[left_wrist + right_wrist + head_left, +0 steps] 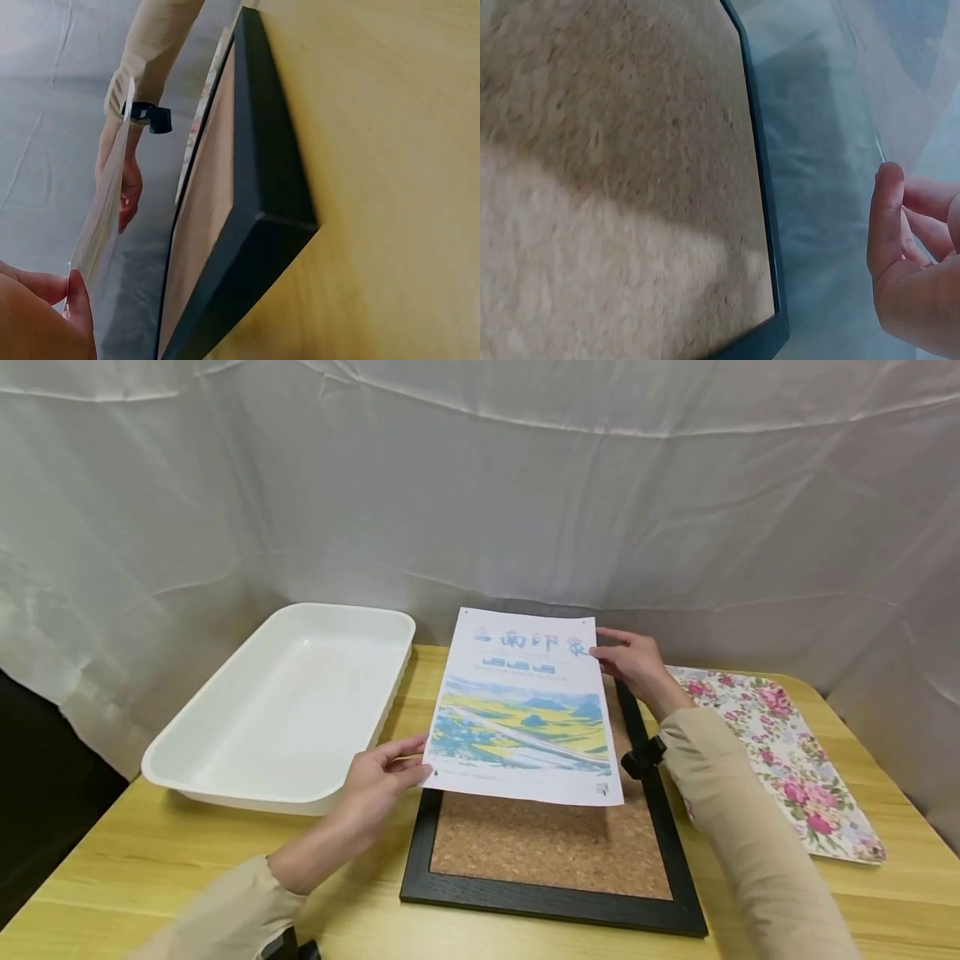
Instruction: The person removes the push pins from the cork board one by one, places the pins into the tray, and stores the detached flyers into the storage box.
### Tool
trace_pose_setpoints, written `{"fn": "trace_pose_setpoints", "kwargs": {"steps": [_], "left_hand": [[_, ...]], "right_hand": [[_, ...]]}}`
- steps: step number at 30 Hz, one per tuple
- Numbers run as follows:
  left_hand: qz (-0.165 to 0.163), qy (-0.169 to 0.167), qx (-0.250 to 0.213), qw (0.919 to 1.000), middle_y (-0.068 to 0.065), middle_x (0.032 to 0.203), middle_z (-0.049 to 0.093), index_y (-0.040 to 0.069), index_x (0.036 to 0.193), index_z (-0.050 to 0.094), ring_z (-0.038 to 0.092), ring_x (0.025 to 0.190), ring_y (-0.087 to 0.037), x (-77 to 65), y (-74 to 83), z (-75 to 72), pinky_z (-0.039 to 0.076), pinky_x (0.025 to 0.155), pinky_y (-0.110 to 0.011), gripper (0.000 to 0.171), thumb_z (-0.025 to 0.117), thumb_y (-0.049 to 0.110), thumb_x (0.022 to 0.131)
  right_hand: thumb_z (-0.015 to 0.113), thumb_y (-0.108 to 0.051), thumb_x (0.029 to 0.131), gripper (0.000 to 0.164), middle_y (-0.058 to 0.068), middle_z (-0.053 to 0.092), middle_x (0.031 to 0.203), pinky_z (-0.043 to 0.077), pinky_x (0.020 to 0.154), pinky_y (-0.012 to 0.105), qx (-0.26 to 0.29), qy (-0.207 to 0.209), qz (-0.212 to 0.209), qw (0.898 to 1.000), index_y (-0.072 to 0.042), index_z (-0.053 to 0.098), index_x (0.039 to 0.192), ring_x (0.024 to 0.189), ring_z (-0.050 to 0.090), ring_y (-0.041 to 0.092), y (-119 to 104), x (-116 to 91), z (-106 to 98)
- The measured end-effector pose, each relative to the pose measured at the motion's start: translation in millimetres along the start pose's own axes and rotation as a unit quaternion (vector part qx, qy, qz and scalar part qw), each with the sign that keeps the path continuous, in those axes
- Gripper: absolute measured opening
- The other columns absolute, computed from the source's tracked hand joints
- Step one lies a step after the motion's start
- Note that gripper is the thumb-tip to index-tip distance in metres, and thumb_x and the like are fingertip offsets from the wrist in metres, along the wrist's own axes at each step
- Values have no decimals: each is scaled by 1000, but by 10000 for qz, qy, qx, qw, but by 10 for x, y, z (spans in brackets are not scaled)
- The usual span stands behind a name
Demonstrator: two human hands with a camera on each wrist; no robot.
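Observation:
A printed paper poster (528,710) with a blue and yellow landscape is held up above a black-framed cork board (551,843). At its lower left corner, my left hand (378,785) pinches the sheet between thumb and fingers. My right hand (637,664) pinches the right edge near the top. From the left wrist, the poster (105,202) appears nearly edge-on, apart from the cork board (202,210). The right wrist view shows the right hand (915,255) gripping the sheet's edge, with bare cork (615,172) beside it. Small dark holes or dots mark the poster's corners.
To the left stands a deep white plastic tray (277,710). A floral-patterned tray (787,760) lies at the right, partly behind the right forearm. All rest on a wooden table (360,910), with a grey cloth (480,485) hanging behind.

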State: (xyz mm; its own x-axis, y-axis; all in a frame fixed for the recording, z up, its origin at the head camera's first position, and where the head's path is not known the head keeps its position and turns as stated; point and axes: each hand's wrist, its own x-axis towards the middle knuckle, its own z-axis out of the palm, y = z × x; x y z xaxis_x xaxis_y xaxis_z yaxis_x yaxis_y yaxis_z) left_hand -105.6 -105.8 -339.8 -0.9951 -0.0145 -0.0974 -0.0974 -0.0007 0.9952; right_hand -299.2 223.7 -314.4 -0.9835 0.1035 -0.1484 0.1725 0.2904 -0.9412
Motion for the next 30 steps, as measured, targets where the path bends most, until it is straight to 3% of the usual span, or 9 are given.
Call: {"fn": "trace_pose_setpoints", "kwargs": {"steps": [7,10,19,20,26,27,30], "left_hand": [[-119,-312,-84,9994,-20,130,53,-6,137,50,57,105,-17,60,106,-208,49,87,-21,46,57,-5,92],[-178,-426,-73,9989,-19,125,51,-6,139,46,56,104,-15,65,140,-293,49,87,-20,48,58,-2,93],[-305,-519,5,9982,-14,123,51,-6,142,42,57,98,-10,73,202,-519,49,85,-20,52,59,1,93],[-325,-510,40,9982,-15,123,51,-5,142,42,58,98,-10,74,208,-547,49,85,-19,53,59,2,93],[-355,-479,192,9980,-13,123,52,-5,144,39,58,97,-8,74,220,-725,50,84,-18,56,61,3,93],[-346,-499,189,9980,-12,123,52,-5,145,38,59,97,-7,77,215,-757,50,84,-19,57,61,3,93],[-337,-553,169,9978,-11,122,53,-6,146,36,59,97,-6,91,208,-852,50,85,-19,59,61,3,93]], "right_hand": [[64,-10,94,54,21,54,129,54,78,26,237,-35,-52,9997,-10,46,145,81,63,11,-96,24,123],[63,-9,94,54,21,55,127,54,81,29,363,-97,-76,9993,-9,46,145,75,63,8,-148,32,183],[62,-8,95,50,17,58,127,50,92,37,406,-117,-92,9991,-11,50,143,86,63,17,-287,59,393],[64,-8,94,48,16,60,123,52,88,35,582,-200,-128,9980,-11,53,140,84,63,17,-217,175,406],[65,-6,93,46,17,62,120,53,84,32,720,-267,-216,9968,-9,56,137,84,64,17,-280,181,573],[63,-5,93,47,18,60,122,52,89,35,590,-198,-209,9978,-9,53,140,86,63,18,-376,68,616],[63,-5,93,47,18,60,121,52,88,36,665,-219,-251,9972,-9,54,139,83,64,16,-414,77,699]]}}
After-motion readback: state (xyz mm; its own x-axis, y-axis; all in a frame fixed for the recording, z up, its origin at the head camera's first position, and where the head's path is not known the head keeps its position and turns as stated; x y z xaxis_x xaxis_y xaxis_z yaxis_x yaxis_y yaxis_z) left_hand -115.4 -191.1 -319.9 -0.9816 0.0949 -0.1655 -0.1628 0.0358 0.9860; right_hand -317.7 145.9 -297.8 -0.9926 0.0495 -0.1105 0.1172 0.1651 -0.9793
